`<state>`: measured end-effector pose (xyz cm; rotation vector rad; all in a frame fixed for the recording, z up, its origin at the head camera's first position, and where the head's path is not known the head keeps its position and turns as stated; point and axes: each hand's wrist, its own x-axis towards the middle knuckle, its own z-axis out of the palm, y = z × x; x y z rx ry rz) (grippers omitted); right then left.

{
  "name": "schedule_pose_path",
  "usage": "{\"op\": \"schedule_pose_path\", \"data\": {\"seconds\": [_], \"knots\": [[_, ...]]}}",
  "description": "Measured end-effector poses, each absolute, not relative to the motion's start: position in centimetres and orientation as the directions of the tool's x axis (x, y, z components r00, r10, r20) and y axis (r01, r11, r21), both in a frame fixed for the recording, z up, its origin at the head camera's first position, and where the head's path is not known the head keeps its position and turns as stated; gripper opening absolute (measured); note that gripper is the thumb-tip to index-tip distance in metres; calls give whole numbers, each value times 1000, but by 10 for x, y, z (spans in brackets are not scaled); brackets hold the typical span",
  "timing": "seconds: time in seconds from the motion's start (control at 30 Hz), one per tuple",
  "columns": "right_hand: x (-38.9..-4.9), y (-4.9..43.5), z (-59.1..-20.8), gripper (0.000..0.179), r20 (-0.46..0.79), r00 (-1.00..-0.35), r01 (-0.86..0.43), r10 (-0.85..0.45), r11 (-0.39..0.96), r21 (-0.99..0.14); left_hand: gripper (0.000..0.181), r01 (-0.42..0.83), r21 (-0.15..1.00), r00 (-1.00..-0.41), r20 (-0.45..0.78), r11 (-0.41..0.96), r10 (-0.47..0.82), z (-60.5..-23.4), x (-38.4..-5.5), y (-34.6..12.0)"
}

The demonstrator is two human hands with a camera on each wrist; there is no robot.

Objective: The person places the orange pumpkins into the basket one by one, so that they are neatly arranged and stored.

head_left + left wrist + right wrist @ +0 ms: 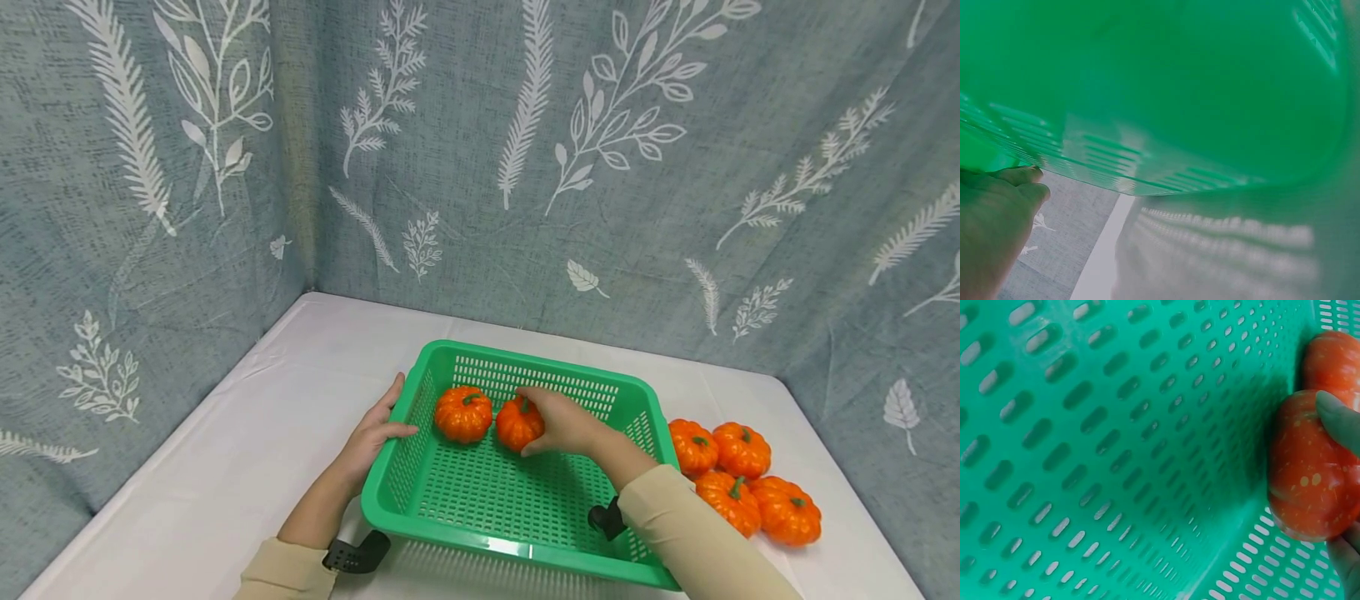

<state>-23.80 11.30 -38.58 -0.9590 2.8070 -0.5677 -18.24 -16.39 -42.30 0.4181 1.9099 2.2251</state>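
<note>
A green plastic basket with slotted walls and floor sits in front of me. My left hand grips its left rim, thumb over the top and the other fingers along the outer wall; the left wrist view shows those fingers at the basket's edge. Inside the basket, my right hand holds a small orange pumpkin with a green stem, fingers and thumb around opposite sides. In the right wrist view the thumb lies on the pumpkin's skin. Another orange pumpkin rests just left of it in the basket.
Several more orange pumpkins are grouped on the white-covered table right of the basket, beside my right sleeve. Blue-grey curtains with white leaf prints stand behind the table and at both sides.
</note>
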Motion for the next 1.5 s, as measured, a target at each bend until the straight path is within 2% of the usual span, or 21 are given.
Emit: {"op": "schedule_pose_path", "data": {"seconds": [0.53, 0.73, 0.93, 1.27, 1.5], "knots": [[-241, 115, -388, 79, -65, -771, -573, -633, 735, -363, 80, 41, 986, -947, 90, -161, 309, -422, -182, -164], [-241, 119, -387, 74, -78, -757, -573, -649, 716, -398, 80, 43, 986, -946, 93, -164, 311, -422, -183, -163], [-241, 118, -387, 71, -61, -772, -554, -633, 717, -423, 80, 43, 985, -945, 93, -166, 313, -421, -183, -163], [-241, 118, -384, 77, -56, -783, -543, -619, 725, -424, 80, 36, 984, -946, 90, -174, 310, -421, -183, -163], [-234, 124, -360, 81, -17, -795, -543, -607, 723, -428, 80, 45, 985, -946, 95, -165, 309, -422, -183, -162]]}}
